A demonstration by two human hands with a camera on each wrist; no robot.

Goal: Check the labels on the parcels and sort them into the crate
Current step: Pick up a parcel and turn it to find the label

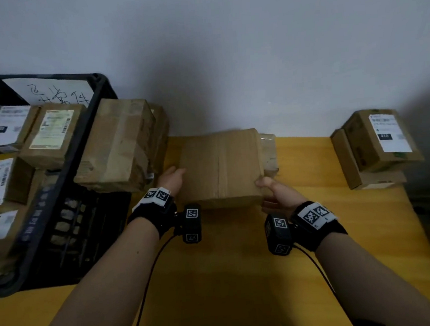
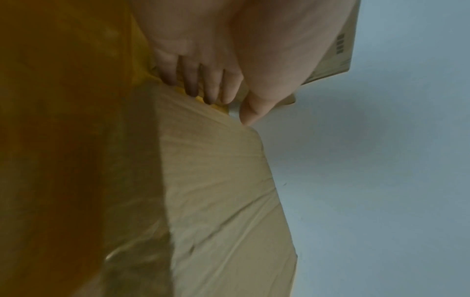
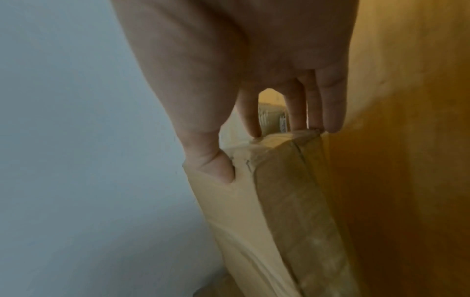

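Note:
A flat brown cardboard parcel (image 1: 222, 167) sits mid-table, its plain taped face up, with no label showing. My left hand (image 1: 172, 177) holds its left edge, fingers (image 2: 201, 84) behind that edge and thumb on top. My right hand (image 1: 270, 189) grips its near right corner, thumb (image 3: 213, 162) on the top face and fingers (image 3: 330, 112) down the side. The parcel (image 3: 279, 201) stands tilted off the yellow table (image 1: 243, 276). At the left, a black crate (image 1: 59, 226) holds several labelled parcels (image 1: 52, 134).
A plain brown box (image 1: 119, 142) rests on the crate's right rim, more boxes behind it. Two stacked boxes (image 1: 377, 147), the upper with a white label, sit at the table's far right. A grey wall runs along the back. A handwritten sheet (image 1: 56, 93) leans in the crate.

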